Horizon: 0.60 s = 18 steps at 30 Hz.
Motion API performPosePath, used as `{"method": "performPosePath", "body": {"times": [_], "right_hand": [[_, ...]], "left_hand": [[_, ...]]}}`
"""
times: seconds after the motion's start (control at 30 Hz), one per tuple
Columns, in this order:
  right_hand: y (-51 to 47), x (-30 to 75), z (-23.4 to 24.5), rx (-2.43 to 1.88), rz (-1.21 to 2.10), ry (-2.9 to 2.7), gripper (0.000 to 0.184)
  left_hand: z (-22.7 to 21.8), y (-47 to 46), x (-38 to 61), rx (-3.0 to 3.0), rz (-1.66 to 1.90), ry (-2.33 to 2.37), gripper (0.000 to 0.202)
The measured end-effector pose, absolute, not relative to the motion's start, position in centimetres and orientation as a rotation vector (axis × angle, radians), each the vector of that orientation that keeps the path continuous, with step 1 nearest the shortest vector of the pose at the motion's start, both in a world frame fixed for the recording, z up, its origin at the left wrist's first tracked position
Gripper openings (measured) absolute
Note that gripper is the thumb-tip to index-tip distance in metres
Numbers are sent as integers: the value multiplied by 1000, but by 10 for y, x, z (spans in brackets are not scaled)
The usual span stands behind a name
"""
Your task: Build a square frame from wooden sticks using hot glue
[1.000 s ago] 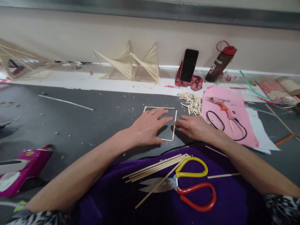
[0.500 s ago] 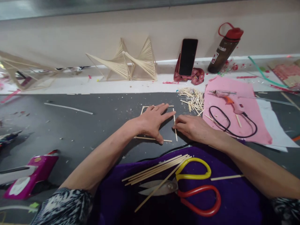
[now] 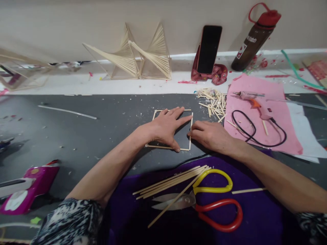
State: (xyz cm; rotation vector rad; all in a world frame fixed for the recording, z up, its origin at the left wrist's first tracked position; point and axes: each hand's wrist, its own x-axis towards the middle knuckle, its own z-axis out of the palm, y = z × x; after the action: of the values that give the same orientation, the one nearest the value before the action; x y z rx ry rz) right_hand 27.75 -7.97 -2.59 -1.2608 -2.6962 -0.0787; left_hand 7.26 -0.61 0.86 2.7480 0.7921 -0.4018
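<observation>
A square frame of thin wooden sticks (image 3: 156,112) lies flat on the dark grey mat. My left hand (image 3: 167,127) rests inside it, fingers stretched out flat, thumb touching the near stick. My right hand (image 3: 211,136) lies just outside the frame's right side, fingers curled together against the right-hand stick (image 3: 191,131). On the purple cloth (image 3: 255,217) in front of me lie several long sticks (image 3: 170,182) and scissors (image 3: 204,200) with one yellow and one red handle.
A pile of short stick offcuts (image 3: 213,103) sits right of the frame. A glue gun (image 3: 249,98) with its black cord lies on pink paper (image 3: 281,136). A stick sculpture (image 3: 139,56), a phone (image 3: 209,49) and a bottle (image 3: 255,34) stand along the wall. A magenta object (image 3: 28,189) lies left.
The loose right-hand stick has been pushed in, so the frame's corners now meet as a closed square. Both hands stayed at the frame; the view tilted down slightly.
</observation>
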Motion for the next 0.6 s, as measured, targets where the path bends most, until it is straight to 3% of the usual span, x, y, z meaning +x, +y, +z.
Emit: {"method": "performPosePath", "body": {"times": [0.6], "right_hand": [[-81,274,-28,-1230,-133,-2725,24]], "left_hand": [[6,-7,73,2755,-398,788,123]]}}
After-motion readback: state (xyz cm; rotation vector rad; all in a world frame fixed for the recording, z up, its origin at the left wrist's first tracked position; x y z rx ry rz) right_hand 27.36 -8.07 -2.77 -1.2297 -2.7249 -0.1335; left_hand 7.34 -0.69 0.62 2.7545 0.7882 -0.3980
